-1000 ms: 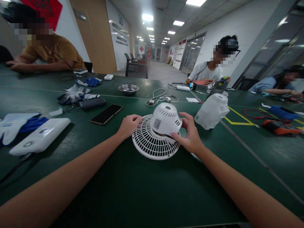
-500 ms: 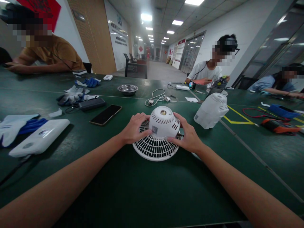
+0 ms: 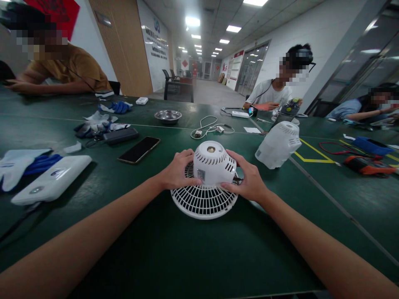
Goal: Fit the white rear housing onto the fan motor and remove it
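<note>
Nearest the worktop's near edge, about midway along: round white grille lying flat, ribs fanning outward. Vented white housing is over its middle, round hole uppermost, printed label toward the left front.

Left hand grasps the housing's left side, thumb across the lower front. Right hand grasps the right side, thumb low on the front, fingers curled behind. Both hands are on the one piece. A dark bit, probably wire, pokes out between housing and right palm.

Progress, as judged: housing and grille are brought together, but the work looks unfinished. The join is partly hidden by thumbs and ribs; cannot say whether anything is fastened. Second white shell is well apart, toward the right edge, not joined to this assembly. The protruding bit suggests the inside is not wholly enclosed.

Toward the left edge: white power bank, with dark phone between it and the grille. Toward the right edge: orange multimeter.

Farther off, nearer the far edge: loose white cable, then steel bowl. Past the far edge, one co-worker toward the far left corner, another right of centre.
</note>
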{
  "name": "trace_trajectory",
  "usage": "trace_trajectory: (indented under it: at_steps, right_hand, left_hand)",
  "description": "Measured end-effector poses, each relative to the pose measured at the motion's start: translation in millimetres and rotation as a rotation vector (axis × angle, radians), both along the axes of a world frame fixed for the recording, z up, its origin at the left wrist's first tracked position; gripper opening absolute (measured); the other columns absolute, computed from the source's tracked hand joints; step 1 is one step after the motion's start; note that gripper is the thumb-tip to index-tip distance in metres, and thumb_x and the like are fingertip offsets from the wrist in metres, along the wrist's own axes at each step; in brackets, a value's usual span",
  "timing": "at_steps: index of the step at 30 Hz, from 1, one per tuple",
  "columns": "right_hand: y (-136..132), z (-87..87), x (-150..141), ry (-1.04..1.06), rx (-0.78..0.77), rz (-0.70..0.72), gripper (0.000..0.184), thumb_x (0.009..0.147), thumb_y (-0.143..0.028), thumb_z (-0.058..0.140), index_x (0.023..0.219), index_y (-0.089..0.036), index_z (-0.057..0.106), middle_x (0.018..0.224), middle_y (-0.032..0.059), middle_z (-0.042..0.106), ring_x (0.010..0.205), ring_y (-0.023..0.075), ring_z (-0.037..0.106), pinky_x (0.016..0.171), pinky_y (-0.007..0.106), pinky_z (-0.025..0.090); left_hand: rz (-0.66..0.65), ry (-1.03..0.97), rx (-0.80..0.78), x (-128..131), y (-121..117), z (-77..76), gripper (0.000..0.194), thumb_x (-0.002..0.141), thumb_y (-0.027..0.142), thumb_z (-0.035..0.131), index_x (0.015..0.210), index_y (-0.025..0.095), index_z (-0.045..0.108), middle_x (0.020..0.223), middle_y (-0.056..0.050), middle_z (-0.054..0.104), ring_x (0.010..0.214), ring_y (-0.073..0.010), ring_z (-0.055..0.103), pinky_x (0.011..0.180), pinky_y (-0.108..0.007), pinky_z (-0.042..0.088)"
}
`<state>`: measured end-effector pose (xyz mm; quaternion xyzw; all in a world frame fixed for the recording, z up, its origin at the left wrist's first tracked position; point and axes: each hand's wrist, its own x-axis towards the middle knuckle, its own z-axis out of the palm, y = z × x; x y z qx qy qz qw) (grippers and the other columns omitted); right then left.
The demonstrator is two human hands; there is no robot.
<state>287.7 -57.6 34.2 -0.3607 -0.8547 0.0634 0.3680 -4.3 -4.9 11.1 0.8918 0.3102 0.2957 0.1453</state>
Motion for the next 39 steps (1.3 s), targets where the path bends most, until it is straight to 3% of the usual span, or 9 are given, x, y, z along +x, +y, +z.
trace_trajectory:
  at_steps: [2, 8, 19, 30, 39]
  right_hand:
    - [-1, 0.7, -1, -0.021, 0.016, -0.004, 0.092, 0.078, -0.050, 0.079, 0.156, -0.032, 0.034, 0.153, 0.0101, 0.052, 0.132, 0.0353, 0.057, 0.109, 0.061, 0.049]
    - [-3, 4.7, -4, 0.017, -0.092, -0.008, 0.088, 0.081, -0.049, 0.075, 0.157, -0.033, 0.034, 0.153, 0.0097, 0.052, 0.125, 0.0349, 0.061, 0.099, 0.058, 0.056]
    - [-1, 4.6, -4, 0.044, -0.174, 0.021, 0.088, 0.081, -0.042, 0.076, 0.156, -0.035, 0.031, 0.152, 0.0088, 0.052, 0.124, 0.0339, 0.061, 0.102, 0.057, 0.054]
    - [0, 4.3, -3, 0.074, -0.172, 0.065, 0.085, 0.081, -0.042, 0.077, 0.154, -0.036, 0.035, 0.148, 0.0083, 0.055, 0.121, 0.0334, 0.062, 0.099, 0.057, 0.056]
    - [-1, 1.3, -12, 0.100, -0.185, -0.037, 0.089, 0.078, -0.046, 0.081, 0.152, -0.036, 0.035, 0.148, 0.0091, 0.054, 0.126, 0.0353, 0.059, 0.104, 0.061, 0.051]
  left_hand:
    - [0.003, -0.007, -0.008, 0, 0, -1.0, 0.067, 0.078, 0.066, 0.070, 0.127, 0.021, 0.062, 0.128, -0.015, 0.059, 0.120, -0.0385, 0.051, 0.100, -0.057, 0.037]
    - [0.019, -0.013, -0.002, 1, 0, -1.4, 0.066, 0.077, 0.065, 0.073, 0.127, 0.022, 0.063, 0.128, -0.015, 0.059, 0.122, -0.0396, 0.051, 0.101, -0.058, 0.037]
    - [0.038, -0.012, -0.027, 3, -4, 1.1, 0.065, 0.077, 0.065, 0.072, 0.127, 0.023, 0.064, 0.124, -0.014, 0.061, 0.122, -0.0386, 0.051, 0.102, -0.059, 0.038]
    - [0.023, -0.030, -0.030, 4, -3, -2.6, 0.069, 0.076, 0.065, 0.073, 0.129, 0.023, 0.063, 0.126, -0.015, 0.060, 0.117, -0.0383, 0.051, 0.100, -0.058, 0.038]
    - [0.061, -0.021, -0.054, 9, -7, 5.4, 0.063, 0.078, 0.065, 0.072, 0.123, 0.021, 0.068, 0.125, -0.014, 0.062, 0.109, -0.0343, 0.054, 0.094, -0.056, 0.041]
